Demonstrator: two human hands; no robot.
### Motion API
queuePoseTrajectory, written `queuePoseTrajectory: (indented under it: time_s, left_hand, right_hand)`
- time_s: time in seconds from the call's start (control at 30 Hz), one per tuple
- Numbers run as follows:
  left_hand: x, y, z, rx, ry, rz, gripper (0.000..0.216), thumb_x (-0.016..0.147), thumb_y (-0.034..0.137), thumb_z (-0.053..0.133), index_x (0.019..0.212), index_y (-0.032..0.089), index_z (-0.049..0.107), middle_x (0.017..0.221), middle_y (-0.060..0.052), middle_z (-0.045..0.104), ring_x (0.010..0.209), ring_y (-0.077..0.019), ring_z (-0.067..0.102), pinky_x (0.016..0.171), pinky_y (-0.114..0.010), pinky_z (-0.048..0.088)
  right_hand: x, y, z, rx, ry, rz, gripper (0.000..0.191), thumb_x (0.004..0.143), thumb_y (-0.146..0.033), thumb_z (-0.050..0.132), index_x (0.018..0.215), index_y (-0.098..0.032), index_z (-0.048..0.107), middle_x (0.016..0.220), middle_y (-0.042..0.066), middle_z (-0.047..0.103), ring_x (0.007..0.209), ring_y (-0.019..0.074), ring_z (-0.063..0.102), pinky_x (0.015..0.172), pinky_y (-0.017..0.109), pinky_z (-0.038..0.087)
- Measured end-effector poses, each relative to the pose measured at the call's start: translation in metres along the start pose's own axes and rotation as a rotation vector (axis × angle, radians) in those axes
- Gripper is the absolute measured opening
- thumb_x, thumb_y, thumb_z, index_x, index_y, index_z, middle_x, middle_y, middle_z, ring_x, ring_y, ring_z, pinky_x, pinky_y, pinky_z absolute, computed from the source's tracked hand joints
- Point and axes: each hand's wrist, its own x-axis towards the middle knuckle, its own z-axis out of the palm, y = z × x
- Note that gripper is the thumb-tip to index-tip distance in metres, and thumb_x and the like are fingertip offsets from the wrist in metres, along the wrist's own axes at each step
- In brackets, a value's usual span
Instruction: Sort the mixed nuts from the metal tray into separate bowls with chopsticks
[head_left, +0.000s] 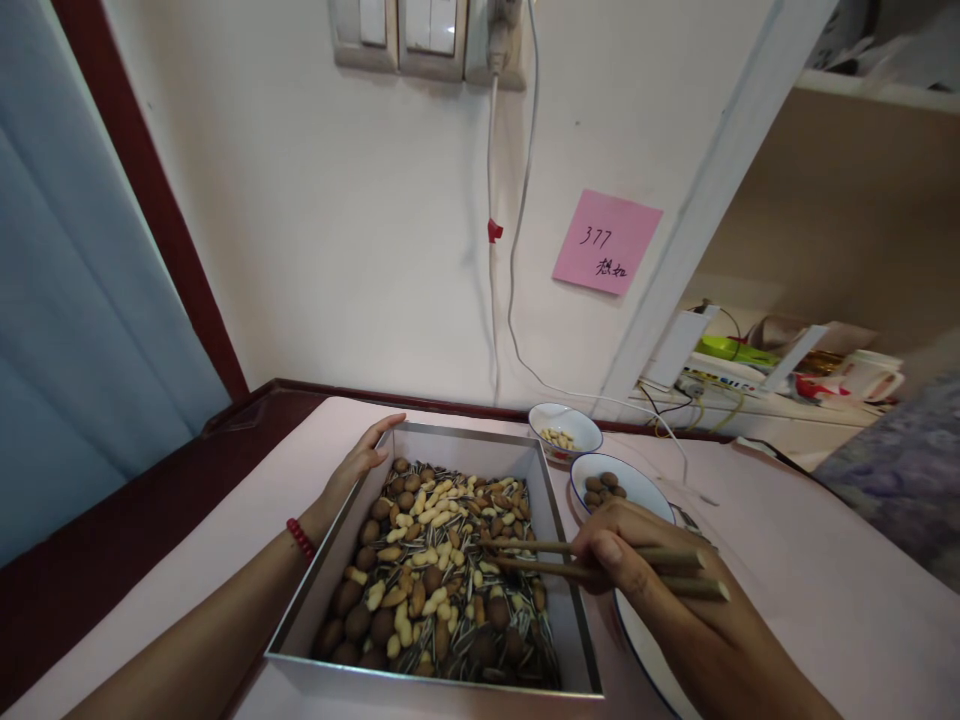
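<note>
A rectangular box (555,500) holds a mix of peanuts in the shell (439,515), striped sunflower seeds (487,650), almonds (418,598) and round brown nuts (358,625). My left hand (360,465) rests against the box's left wall near the far corner, fingers stretched out. A pair of wooden chopsticks (540,566) is gripped in my right hand (637,570), over the box's right wall. Their tips reach down among the nuts right of the middle; whether anything is pinched between them I cannot tell.
Right of the box stand a small bowl (566,410) with some pale pieces, a bowl (645,490) with several round brown nuts, and a white dish (652,655) partly hidden by my right hand. A white cable (513,290) runs down the wall onto the table (810,580).
</note>
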Motion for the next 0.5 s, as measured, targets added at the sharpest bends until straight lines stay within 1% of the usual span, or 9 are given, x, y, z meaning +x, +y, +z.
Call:
queuePoseTrajectory:
  time_s: [0.1, 0.17, 0.27, 0.37, 0.5]
  left_hand:
    - [-0.001, 0.0, 0.0, -0.004, -0.001, 0.018, 0.061, 0.081, 0.038, 0.07, 0.138, 0.025, 0.054, 0.134, -0.008, 0.065, 0.109, -0.034, 0.068, 0.089, -0.041, 0.056]
    - [-0.001, 0.0, 0.0, -0.005, -0.004, 0.016, 0.06, 0.083, 0.039, 0.07, 0.139, 0.026, 0.054, 0.134, -0.008, 0.065, 0.11, -0.0346, 0.068, 0.09, -0.042, 0.056]
    - [-0.001, 0.001, 0.002, 0.003, 0.011, 0.027, 0.06, 0.081, 0.038, 0.071, 0.138, 0.025, 0.056, 0.132, -0.009, 0.066, 0.108, -0.0348, 0.069, 0.086, -0.042, 0.057]
    - [-0.001, 0.002, 0.003, -0.003, 0.015, 0.036, 0.059, 0.079, 0.037, 0.072, 0.135, 0.024, 0.057, 0.128, -0.01, 0.068, 0.104, -0.0321, 0.07, 0.085, -0.039, 0.057]
    - [0.0, 0.002, 0.003, -0.019, 0.004, 0.017, 0.062, 0.078, 0.037, 0.073, 0.136, 0.024, 0.054, 0.123, -0.009, 0.07, 0.097, -0.0292, 0.071, 0.082, -0.037, 0.058]
  right_hand:
    - [0.001, 0.0, 0.004, -0.009, -0.001, 0.012, 0.044, 0.106, -0.05, 0.04, 0.076, -0.021, 0.054, 0.075, -0.002, 0.055, 0.072, 0.0133, 0.053, 0.067, 0.027, 0.04]
    - [0.002, 0.0, 0.008, -0.026, 0.023, 0.013, 0.046, 0.105, -0.05, 0.04, 0.072, -0.021, 0.052, 0.072, -0.002, 0.053, 0.069, 0.0131, 0.052, 0.064, 0.026, 0.039]
    - [0.004, 0.001, 0.012, -0.048, 0.059, 0.019, 0.047, 0.105, -0.05, 0.039, 0.071, -0.02, 0.051, 0.071, -0.001, 0.052, 0.067, 0.0134, 0.051, 0.063, 0.026, 0.039]
    - [0.004, 0.003, 0.012, -0.055, 0.077, 0.023, 0.049, 0.105, -0.052, 0.038, 0.073, -0.02, 0.055, 0.07, 0.0, 0.052, 0.067, 0.014, 0.051, 0.062, 0.026, 0.04]
    - [0.003, 0.005, 0.008, -0.054, 0.093, 0.015, 0.05, 0.105, -0.053, 0.038, 0.072, -0.02, 0.055, 0.069, -0.001, 0.053, 0.067, 0.0136, 0.052, 0.062, 0.026, 0.039]
